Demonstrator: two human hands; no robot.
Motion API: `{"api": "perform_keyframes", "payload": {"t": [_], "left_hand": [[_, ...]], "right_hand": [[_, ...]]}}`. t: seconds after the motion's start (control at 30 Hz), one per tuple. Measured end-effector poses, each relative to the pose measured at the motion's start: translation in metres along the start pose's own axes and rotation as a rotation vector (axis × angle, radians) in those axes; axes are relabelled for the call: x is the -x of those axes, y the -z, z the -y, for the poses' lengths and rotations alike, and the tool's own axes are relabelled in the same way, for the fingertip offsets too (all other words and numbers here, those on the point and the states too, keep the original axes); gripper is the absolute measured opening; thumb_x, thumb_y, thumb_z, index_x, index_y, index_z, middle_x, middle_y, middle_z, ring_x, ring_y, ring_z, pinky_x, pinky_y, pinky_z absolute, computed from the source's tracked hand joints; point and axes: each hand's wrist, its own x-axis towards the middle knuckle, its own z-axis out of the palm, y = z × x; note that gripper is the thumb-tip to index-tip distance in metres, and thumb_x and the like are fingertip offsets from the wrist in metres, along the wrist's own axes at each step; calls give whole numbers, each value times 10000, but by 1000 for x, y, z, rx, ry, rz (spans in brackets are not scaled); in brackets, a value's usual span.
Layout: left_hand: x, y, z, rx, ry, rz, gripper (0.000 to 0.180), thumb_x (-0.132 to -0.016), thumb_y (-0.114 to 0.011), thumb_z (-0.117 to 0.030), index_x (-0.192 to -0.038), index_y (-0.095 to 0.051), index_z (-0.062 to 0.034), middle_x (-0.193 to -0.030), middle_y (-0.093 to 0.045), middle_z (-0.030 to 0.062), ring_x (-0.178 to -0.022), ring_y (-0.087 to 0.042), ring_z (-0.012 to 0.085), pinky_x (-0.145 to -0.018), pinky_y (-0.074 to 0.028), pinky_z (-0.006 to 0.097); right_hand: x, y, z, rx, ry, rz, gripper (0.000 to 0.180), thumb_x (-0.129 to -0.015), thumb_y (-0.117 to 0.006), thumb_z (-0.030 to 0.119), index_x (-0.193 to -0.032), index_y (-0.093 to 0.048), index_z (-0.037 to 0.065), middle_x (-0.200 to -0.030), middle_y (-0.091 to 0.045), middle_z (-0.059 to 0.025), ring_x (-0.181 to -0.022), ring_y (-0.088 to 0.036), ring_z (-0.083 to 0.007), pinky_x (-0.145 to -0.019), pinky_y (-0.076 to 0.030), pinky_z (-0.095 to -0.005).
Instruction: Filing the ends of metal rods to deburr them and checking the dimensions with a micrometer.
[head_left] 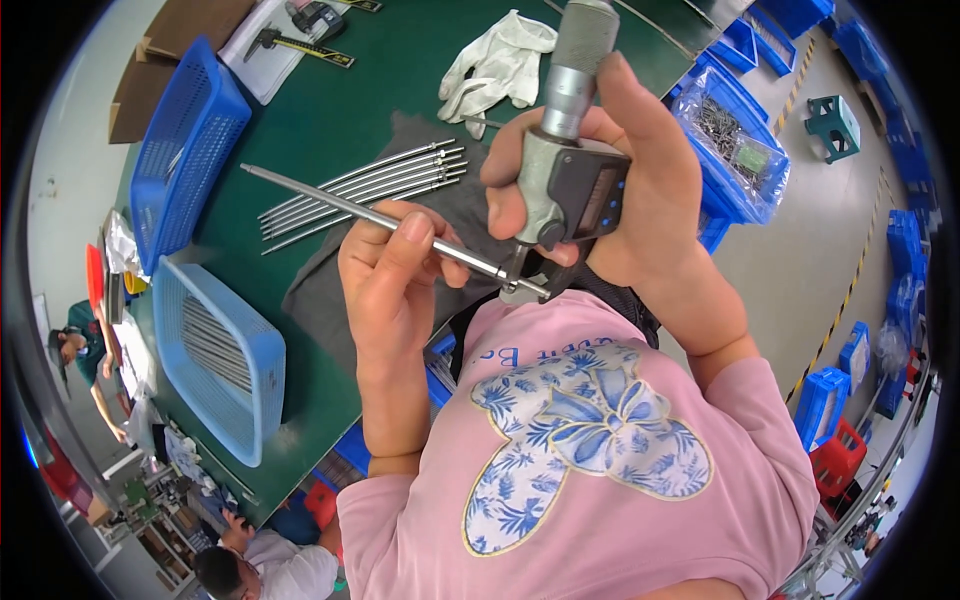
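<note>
**Measuring a steel rod with a digital micrometer**

Green matting covers the table (330, 110), seen from above in a workshop with blue bins along the right of the frame.

Nearest, at centre, the left hand (390, 280) pinches a long thin steel rod (330, 200) between thumb and fingers, closed on it near its right end. That end sits in the measuring gap of a grey digital micrometer (570, 185), which the right hand (640, 190) wraps firmly, thumb near the lower frame, the knurled thimble pointing to the top of the frame.

To do this well, I judge the rod should lie square across the anvil, not tilted, and the thimble be turned lightly so the faces only just touch.

Further off, on a dark grey cloth (330, 290), a row of similar steel rods (370, 185) lies just behind the held one. A light blue plastic basket (265, 360) with more rods stands at left, a darker blue basket (185, 130) at upper left, white cloth gloves (495, 65) at top centre.
</note>
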Motion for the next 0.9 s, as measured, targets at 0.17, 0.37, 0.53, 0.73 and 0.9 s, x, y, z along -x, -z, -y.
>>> {"api": "perform_keyframes", "payload": {"t": [0.17,0.37,0.53,0.73,0.9], "left_hand": [[1,0,0,13,-1,-7,168,-876,-522,-118,-834,-553,42,-695,-589,130,-534,-557,150,-495,-445,227],[3,0,0,19,-6,-14,175,-874,-526,-128,-832,-553,40,-697,-591,132,-530,-556,151,-497,-444,227],[3,-1,-2,-25,-2,-38,172,-874,-530,-128,-829,-557,35,-700,-598,135,-527,-558,147,-495,-442,221],[0,-5,1,51,-1,-11,163,-874,-539,-117,-834,-556,40,-711,-605,129,-537,-575,145,-498,-461,227],[-1,0,-1,31,-60,-19,150,-870,-557,-115,-855,-575,34,-726,-618,124,-546,-588,150,-506,-476,229]], "right_hand": [[-2,0,-3,23,17,-2,712,-832,-371,608,-867,-614,-60,-665,-630,-145,-466,-543,-148,-365,-374,-214],[2,-3,-2,9,32,38,646,-882,-371,552,-846,-615,-45,-649,-632,-108,-488,-550,-135,-387,-374,-210],[2,-11,3,-51,-64,-138,770,-902,-200,571,-879,-598,-88,-663,-624,-172,-422,-495,-155,-339,-350,-216],[0,0,2,23,25,-14,747,-898,-221,537,-899,-580,-117,-676,-606,-205,-420,-486,-160,-342,-363,-218],[-5,12,-2,-64,32,108,673,-864,-326,539,-967,-581,-75,-728,-642,-188,-472,-546,-145,-386,-408,-207]]}}
